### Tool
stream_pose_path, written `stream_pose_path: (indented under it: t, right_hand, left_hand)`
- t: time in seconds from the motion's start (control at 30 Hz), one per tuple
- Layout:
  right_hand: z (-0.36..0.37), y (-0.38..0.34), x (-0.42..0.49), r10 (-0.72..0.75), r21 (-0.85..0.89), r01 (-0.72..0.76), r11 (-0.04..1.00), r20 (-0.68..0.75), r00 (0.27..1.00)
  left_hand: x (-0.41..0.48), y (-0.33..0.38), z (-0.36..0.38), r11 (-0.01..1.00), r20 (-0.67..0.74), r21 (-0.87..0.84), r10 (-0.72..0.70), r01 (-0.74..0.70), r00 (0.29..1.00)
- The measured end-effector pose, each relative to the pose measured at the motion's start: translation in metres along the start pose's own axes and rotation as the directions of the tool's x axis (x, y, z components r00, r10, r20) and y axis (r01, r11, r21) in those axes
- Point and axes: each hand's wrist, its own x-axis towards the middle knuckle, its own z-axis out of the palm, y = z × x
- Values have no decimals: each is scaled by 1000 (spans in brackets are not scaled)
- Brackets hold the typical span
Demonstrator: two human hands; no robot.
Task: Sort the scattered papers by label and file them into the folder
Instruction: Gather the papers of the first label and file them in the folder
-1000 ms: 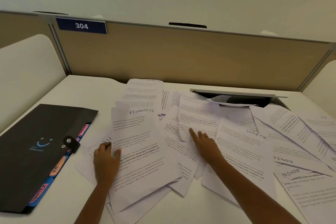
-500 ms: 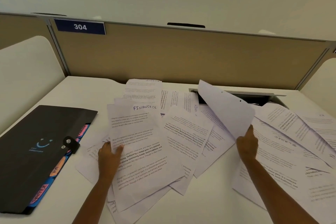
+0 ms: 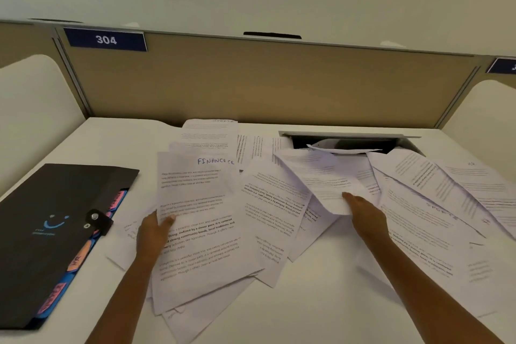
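Note:
Several printed white sheets lie scattered over the white desk (image 3: pixel 321 301). My left hand (image 3: pixel 152 234) pinches the left edge of a sheet marked FINANCE (image 3: pixel 195 220), thumb on top. My right hand (image 3: pixel 365 216) grips the near end of a curled sheet (image 3: pixel 321 179) in the middle of the pile. A sheet marked SPORTS (image 3: pixel 435 220) lies to the right of that hand. A black expanding folder (image 3: pixel 50 232) with a snap strap and coloured tabs lies closed at the left, apart from both hands.
A tan partition (image 3: pixel 265 84) with a blue 304 sign (image 3: pixel 106 39) closes the back of the desk. A dark cable slot (image 3: pixel 346 142) with a raised flap opens at the back right, papers reaching into it. White side panels stand at both ends.
My right hand held a sheet lifted upright; that sheet has come down and the hand now grips a curled sheet in the middle. My left hand keeps its hold on the FINANCE sheet.

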Motion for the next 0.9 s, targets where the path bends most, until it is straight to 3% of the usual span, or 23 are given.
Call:
stream_pose_path:
  t: [0.13, 0.23, 0.4, 0.5, 0.67, 0.8, 0.9]
  right_hand:
    - [12, -7, -3, 18, -39, -10, 999, 198, 980]
    - [19, -20, -6, 11, 5, -13, 1000, 244, 970]
    - [26, -64, -29, -93, 272, 85, 959, 18, 995]
    - [28, -96, -43, 21, 425, -60, 903, 97, 995]
    - [23, -131, -49, 142, 407, -241, 881, 258, 956]
    - [20, -148, -47, 199, 421, -317, 850, 301, 933]
    - [23, -153, -44, 243, 546, -377, 748, 303, 921]
  left_hand:
    - [0, -4, -11, 999, -2, -7, -31, 31, 1000]
    - [2, -9, -18, 998, -5, 8, -66, 66, 998]
    - [3, -17, -33, 994, -77, 52, -90, 94, 993]
    - [4, -21, -43, 993, -137, 20, -116, 120, 984]
    - [0, -23, -54, 985, -205, -45, -175, 169, 963]
    - [-4, -25, -59, 980, -226, -77, -199, 186, 954]
    - [-7, -26, -62, 980, -234, -96, -191, 173, 953]
